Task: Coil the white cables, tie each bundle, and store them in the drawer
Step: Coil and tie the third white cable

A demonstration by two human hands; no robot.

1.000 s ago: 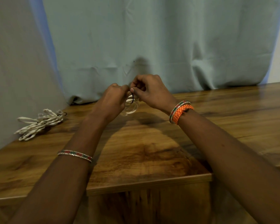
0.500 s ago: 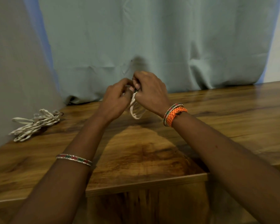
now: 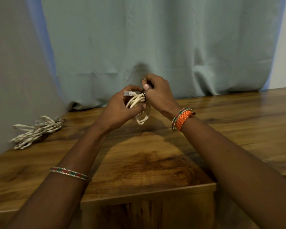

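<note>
The wooden bench [image 3: 238, 123] is bounded by a curtain [image 3: 155, 47] at its far edge and a wall at the left, where a tied cable bundle [image 3: 36, 131] is laid, with bare wood between it and the hands. The coiled white cable [image 3: 139, 104] is held above the bench, gripped by the left hand [image 3: 122, 108]. What appears to be a dark tie [image 3: 144, 95] around it is pinched by the right hand [image 3: 158, 95].

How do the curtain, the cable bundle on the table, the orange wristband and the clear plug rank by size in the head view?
1. Curtain
2. Cable bundle
3. Orange wristband
4. Clear plug
The bundle lies farther back than the wristband, so that order holds.
</note>
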